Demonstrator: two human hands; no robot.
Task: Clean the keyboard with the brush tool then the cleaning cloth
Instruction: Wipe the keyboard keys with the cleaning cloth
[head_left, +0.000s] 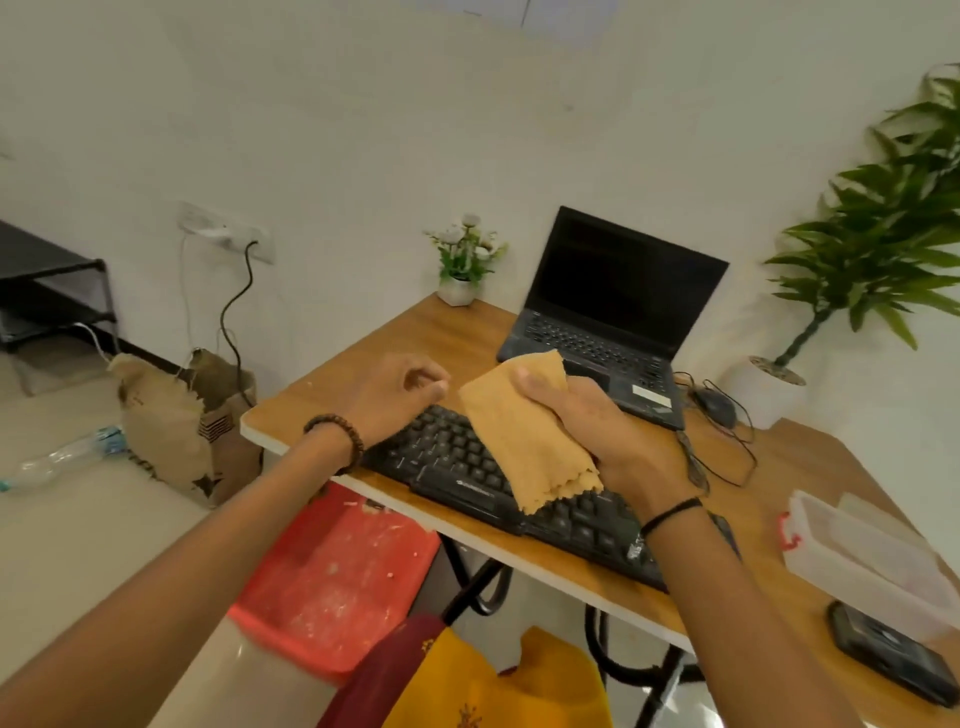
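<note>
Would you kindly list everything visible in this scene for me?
keyboard: one, black, desk's front edge
cleaning cloth: one, tan, over keyboard, in right hand
laptop: one, black, open, desk's back
mouse: one, black, right of laptop
flower pot: one, white, desk's back corner
plastic box: one, clear, desk's right side
desk: one, wood-brown, by wall
tall plant: one, green, right of desk
paper bag: one, brown, floor, left
bottle: one, clear, floor, left
left hand: one, empty, above keyboard
right hand: one, gripping cloth
</note>
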